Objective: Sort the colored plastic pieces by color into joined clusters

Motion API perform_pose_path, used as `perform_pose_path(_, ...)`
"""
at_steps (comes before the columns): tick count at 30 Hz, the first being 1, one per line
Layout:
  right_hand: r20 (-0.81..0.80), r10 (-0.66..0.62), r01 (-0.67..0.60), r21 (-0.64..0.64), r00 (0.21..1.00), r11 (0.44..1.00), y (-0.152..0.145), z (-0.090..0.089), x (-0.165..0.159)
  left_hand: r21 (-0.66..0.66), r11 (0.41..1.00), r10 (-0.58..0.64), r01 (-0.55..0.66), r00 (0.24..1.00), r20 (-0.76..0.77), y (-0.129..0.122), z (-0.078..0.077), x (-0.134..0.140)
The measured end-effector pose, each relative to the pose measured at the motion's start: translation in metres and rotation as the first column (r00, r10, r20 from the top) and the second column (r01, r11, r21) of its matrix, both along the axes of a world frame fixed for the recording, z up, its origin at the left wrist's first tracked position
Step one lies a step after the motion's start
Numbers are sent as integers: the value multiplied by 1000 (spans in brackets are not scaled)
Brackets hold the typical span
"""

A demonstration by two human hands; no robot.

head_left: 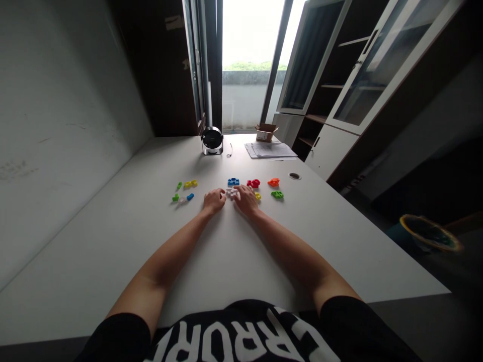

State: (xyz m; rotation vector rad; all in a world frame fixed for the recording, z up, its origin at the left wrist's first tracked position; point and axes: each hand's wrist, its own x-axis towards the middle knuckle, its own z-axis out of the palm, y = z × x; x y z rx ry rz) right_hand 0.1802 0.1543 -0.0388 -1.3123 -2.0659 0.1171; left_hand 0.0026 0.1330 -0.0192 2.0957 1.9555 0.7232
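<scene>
Resting on the big white surface [113, 241], both hands sit side by side, far out from the body. The left hand [214, 201] lies palm down with its fingers bent a little, and its fingertips touch the small white plastic block piece [231, 191]. The right hand [247, 198] lies palm down too, with its fingers on the other side of that same white piece. The white piece sits between the two hands, on the surface. It is too small to tell if either hand really grips it or just touches it.

Just past the hands is a row of little plastic pieces: a blue piece [233, 181], a red piece [253, 183] and an orange piece [273, 182]. A green piece [277, 194] lies near the right hand, and a tiny yellow piece [258, 196] peeks out just beside that hand's fingers. Off to the left are more small bits: a yellow one [190, 184], two green ones [175, 197], a clear one and a blue one [190, 196].

Far back on the surface stand a small round black and silver fan [212, 140], a stack of white papers [269, 150] and a small brown cardboard box [265, 132].
</scene>
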Motion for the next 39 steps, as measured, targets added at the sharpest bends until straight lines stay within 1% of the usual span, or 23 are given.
perform_pose_path(3,-19,6,-6,41,1000,999,-2,1,-1,66,998,18,-7,986,-165,-3,6,-21)
perform_pose_path(6,-36,21,-19,70,999,997,-6,3,-3,174,982,122,-75,953,-276,-7,15,-49)
perform_pose_path(8,-45,44,-40,88,998,995,-10,5,-6,202,968,206,-148,930,-304,-12,19,-66)
perform_pose_path(10,-47,84,-79,110,995,991,-16,9,-9,193,958,265,-212,913,-311,-17,20,-80)
perform_pose_path(12,-42,135,-128,137,990,982,-21,12,-12,172,955,286,-243,907,-308,-22,17,-89)
perform_pose_path(14,-32,188,-181,162,982,970,-26,14,-15,152,959,275,-239,915,-296,-27,13,-95)
perform_pose_path(18,-15,268,-260,191,963,947,-31,14,-19,170,974,188,-147,946,-263,-30,5,-96)
perform_pose_path(21,-11,266,-259,191,964,947,-30,13,-20,207,977,101,-54,970,-223,-29,1,-89)
perform_pose_path(23,-5,247,-242,186,969,952,-30,12,-19,215,976,19,13,989,-146,-28,-1,-83)
perform_pose_path(25,5,236,-233,179,972,956,-30,12,-19,213,974,-76,79,997,-23,-28,-2,-76)
perform_pose_path(27,15,236,-235,173,972,956,-31,13,-20,219,967,-151,127,984,95,-30,-3,-70)
perform_pose_path(29,17,241,-240,167,970,956,-33,13,-21,250,954,-208,164,965,161,-33,-3,-64)
perform_pose_path(31,4,236,-234,163,972,959,-34,14,-22,291,931,-275,218,947,169,-36,0,-59)
perform_pose_path(34,-14,219,-214,155,976,964,-35,15,-22,325,899,-352,295,926,133,-42,4,-53)
perform_pose_path(39,6,235,-233,134,972,963,-33,13,-21,318,894,-368,315,922,123,-50,9,-47)
